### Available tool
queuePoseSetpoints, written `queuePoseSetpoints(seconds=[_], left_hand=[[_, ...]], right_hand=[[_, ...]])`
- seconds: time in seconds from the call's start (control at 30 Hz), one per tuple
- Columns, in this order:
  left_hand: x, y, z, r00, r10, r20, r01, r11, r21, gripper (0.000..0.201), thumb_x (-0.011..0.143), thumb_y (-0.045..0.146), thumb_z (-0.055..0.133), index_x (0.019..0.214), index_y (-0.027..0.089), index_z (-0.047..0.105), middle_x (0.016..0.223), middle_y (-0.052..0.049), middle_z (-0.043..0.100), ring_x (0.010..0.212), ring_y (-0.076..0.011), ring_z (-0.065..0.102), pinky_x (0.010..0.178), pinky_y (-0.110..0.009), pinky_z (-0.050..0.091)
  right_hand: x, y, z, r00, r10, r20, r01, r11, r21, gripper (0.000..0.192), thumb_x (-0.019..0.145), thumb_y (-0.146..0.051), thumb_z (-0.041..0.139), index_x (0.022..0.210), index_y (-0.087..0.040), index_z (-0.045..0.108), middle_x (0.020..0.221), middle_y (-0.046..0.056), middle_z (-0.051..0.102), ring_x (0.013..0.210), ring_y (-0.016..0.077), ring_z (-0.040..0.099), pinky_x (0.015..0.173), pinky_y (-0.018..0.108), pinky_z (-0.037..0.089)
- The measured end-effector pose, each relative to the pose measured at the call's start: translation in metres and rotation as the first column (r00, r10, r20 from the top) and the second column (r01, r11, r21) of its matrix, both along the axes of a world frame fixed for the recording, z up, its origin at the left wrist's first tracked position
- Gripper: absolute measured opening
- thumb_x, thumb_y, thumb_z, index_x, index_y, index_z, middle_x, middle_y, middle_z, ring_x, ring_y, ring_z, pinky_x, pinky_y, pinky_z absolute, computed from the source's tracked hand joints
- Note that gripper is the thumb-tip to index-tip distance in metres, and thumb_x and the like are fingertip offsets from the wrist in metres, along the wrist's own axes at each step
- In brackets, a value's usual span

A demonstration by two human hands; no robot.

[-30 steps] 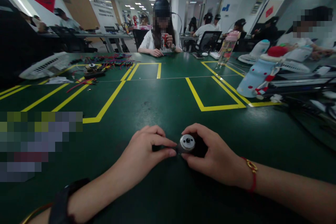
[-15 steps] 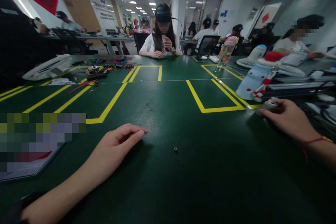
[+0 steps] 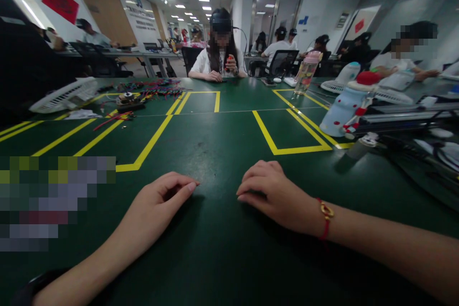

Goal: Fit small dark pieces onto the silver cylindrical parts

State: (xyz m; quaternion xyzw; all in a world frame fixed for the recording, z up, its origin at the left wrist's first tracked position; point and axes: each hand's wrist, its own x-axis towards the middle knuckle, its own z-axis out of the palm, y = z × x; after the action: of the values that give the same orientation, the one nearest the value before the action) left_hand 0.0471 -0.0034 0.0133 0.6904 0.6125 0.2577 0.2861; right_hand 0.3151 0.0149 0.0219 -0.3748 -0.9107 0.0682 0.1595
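Observation:
My left hand (image 3: pixel 163 201) rests on the green table (image 3: pixel 215 258), with thumb and index finger pressed together at the tips; nothing shows between them. Right of it, my right hand (image 3: pixel 272 191) is low over the table's middle, fingers curled and thumb tip against the index finger. What those fingers hold, if anything, is hidden. The small dark ring that lay near this spot cannot be seen. A small grey cylinder with a silvery top (image 3: pixel 360 147) stands off to the right, apart from both hands.
A blue bottle with a red cap (image 3: pixel 340 112) and cables lie right; a clear bottle with pink lid (image 3: pixel 307 74) stands behind. Bundled wires (image 3: pixel 158 87) and a white fan (image 3: pixel 64 95) occupy the far left. Yellow tape marks the table. A person (image 3: pixel 218 52) sits opposite.
My right hand has let go of the grey cylinder and moved left to the table's middle. The dark ring is no longer visible. My left hand has stayed put.

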Motion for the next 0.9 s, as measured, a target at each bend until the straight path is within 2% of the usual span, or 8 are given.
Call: queuePoseSetpoints(seconds=[0.1,0.2,0.3,0.37,0.5,0.6,0.8,0.9], left_hand=[[0.000,0.000,0.001,1.000,0.008,0.018,-0.008,1.000,-0.020,0.028,0.089,0.050,0.054,0.093,0.028,0.071,0.098,0.000,0.072,0.091,-0.0218,0.066,0.079,-0.031,0.047],[0.001,0.001,-0.001,0.999,0.017,0.029,-0.017,1.000,-0.026,0.029,0.088,0.051,0.054,0.092,0.027,0.070,0.096,0.000,0.071,0.089,-0.0213,0.065,0.077,-0.031,0.046],[0.003,0.002,-0.004,1.000,0.013,0.024,-0.012,0.999,-0.032,0.030,0.088,0.052,0.054,0.093,0.027,0.069,0.095,0.000,0.069,0.087,-0.0210,0.064,0.076,-0.032,0.045],[0.004,0.003,-0.006,1.000,0.007,0.013,-0.007,0.999,-0.032,0.030,0.088,0.053,0.055,0.093,0.027,0.069,0.096,0.000,0.069,0.088,-0.0212,0.063,0.077,-0.033,0.045],[0.003,0.002,-0.007,1.000,0.002,-0.005,-0.002,0.999,-0.034,0.031,0.087,0.053,0.055,0.094,0.027,0.069,0.097,0.000,0.068,0.089,-0.0217,0.062,0.078,-0.034,0.045],[0.003,0.001,-0.007,1.000,-0.012,-0.006,0.012,0.999,-0.029,0.031,0.087,0.054,0.055,0.094,0.027,0.070,0.096,0.000,0.067,0.090,-0.0217,0.062,0.080,-0.034,0.044],[0.002,-0.001,-0.007,0.999,-0.034,0.006,0.034,0.999,-0.023,0.029,0.087,0.053,0.056,0.092,0.028,0.070,0.097,0.001,0.066,0.092,-0.0208,0.062,0.081,-0.034,0.044],[0.001,-0.001,-0.007,0.999,-0.037,-0.001,0.037,0.999,-0.025,0.029,0.087,0.053,0.056,0.092,0.029,0.070,0.097,0.001,0.066,0.091,-0.0208,0.062,0.081,-0.034,0.044]], right_hand=[[0.055,0.016,0.020,0.975,-0.224,0.011,0.217,0.955,0.200,0.032,0.094,-0.046,0.044,0.100,-0.027,0.069,0.100,0.000,0.068,0.092,0.0144,0.058,0.083,0.031,0.042],[0.136,0.028,0.037,0.888,-0.460,-0.012,0.435,0.833,0.342,0.038,0.092,-0.043,0.045,0.095,-0.016,0.070,0.097,0.011,0.068,0.088,0.0230,0.058,0.082,0.039,0.040],[0.208,0.033,0.039,0.721,-0.689,0.072,0.600,0.673,0.433,0.040,0.086,-0.046,0.048,0.092,-0.015,0.072,0.101,0.013,0.068,0.088,0.0280,0.059,0.074,0.039,0.040],[0.238,0.035,0.036,0.603,-0.780,0.167,0.684,0.613,0.396,0.038,0.084,-0.048,0.049,0.094,-0.021,0.072,0.100,0.007,0.069,0.086,0.0242,0.061,0.072,0.035,0.041],[0.254,0.036,0.032,0.578,-0.788,0.214,0.707,0.614,0.351,0.034,0.086,-0.045,0.050,0.097,-0.022,0.072,0.104,0.004,0.069,0.091,0.0192,0.060,0.078,0.030,0.042],[0.250,0.038,0.033,0.533,-0.821,0.205,0.737,0.569,0.364,0.033,0.087,-0.042,0.051,0.099,-0.020,0.072,0.105,0.006,0.069,0.091,0.0196,0.060,0.077,0.030,0.040],[0.247,0.037,0.035,0.441,-0.876,0.196,0.856,0.476,0.203,0.038,0.085,-0.049,0.055,0.100,-0.020,0.074,0.102,0.009,0.070,0.086,0.0194,0.059,0.073,0.030,0.038],[0.246,0.033,0.036,0.399,-0.904,0.154,0.883,0.424,0.202,0.042,0.088,-0.051,0.049,0.102,-0.021,0.074,0.099,0.009,0.070,0.086,0.0187,0.058,0.074,0.031,0.037]])
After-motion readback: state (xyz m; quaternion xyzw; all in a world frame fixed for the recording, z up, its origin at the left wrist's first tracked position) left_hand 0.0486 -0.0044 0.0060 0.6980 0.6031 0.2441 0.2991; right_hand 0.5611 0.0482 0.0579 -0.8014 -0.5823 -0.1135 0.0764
